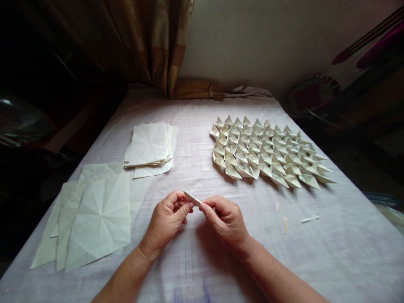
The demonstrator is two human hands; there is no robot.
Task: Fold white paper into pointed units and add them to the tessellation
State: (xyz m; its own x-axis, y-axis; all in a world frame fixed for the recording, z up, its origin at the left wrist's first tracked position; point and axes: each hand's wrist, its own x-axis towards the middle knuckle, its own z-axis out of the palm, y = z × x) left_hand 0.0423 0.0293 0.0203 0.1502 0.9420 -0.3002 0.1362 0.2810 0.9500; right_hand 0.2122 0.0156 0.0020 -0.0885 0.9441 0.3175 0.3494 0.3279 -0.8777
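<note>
Between my two hands, just above the cloth-covered table, is a small folded piece of white paper (192, 198) with a pointed upper corner. My left hand (172, 214) pinches its left side between thumb and fingers. Its right end is gripped by my right hand (225, 221), thumb on top and fingers curled under. Much of the folded paper is hidden by the fingers. Off to the right stand rows of folded paper boats (261, 151), packed close together with their points up.
Creased paper sheets (101, 214) lie fanned out at the left, with a neater stack of creased sheets (150, 145) behind them. Small paper scraps (310, 219) lie at the right. A brown curtain (164, 50) hangs over the far edge of the table (195, 118).
</note>
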